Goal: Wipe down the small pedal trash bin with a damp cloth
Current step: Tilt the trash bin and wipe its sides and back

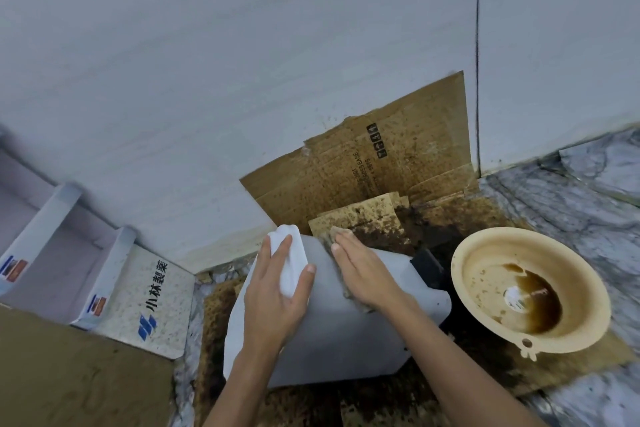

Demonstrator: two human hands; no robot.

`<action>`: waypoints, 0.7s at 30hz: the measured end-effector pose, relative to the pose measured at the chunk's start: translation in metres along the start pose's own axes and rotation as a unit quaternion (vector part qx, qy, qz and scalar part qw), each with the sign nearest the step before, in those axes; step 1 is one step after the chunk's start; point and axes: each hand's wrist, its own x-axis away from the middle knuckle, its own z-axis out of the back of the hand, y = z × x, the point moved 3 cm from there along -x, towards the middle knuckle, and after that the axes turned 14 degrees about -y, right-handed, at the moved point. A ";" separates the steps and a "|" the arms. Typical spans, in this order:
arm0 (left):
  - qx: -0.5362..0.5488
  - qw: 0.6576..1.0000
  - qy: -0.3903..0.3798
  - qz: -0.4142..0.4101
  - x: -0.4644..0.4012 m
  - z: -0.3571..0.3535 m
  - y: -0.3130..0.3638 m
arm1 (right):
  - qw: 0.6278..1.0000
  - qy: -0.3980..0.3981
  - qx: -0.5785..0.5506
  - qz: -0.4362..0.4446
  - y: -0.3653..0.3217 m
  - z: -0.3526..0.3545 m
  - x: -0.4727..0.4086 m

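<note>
Down on the stained cardboard floor sheet (571,367) at the foot of the pale wall (242,62), the white pedal trash bin (332,333) lies tipped on its side, its black base (427,267) turned toward the far right. We hold its upper far edge with our left hand (277,291), thumb and fingers curled around a white part of the bin (289,262); whether that is lid or liner, we cannot tell. Our right hand (363,270) lies flat on the bin's side, fingers straight and together, pressing a grey damp cloth (332,236) against the plastic; the cloth shows at the fingertips and along the palm's edge. Just right of the bin sits a beige plastic basin (530,291) with brown liquid pooled inside. More spotted cardboard (381,163) leans against the wall behind. At left stands a white carton (152,302) printed with blue and black characters.
</note>
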 end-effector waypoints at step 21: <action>-0.001 1.000 0.003 0.006 0.007 0.011 -0.009 | 0.998 -0.020 0.024 0.047 -0.012 -0.013 -0.004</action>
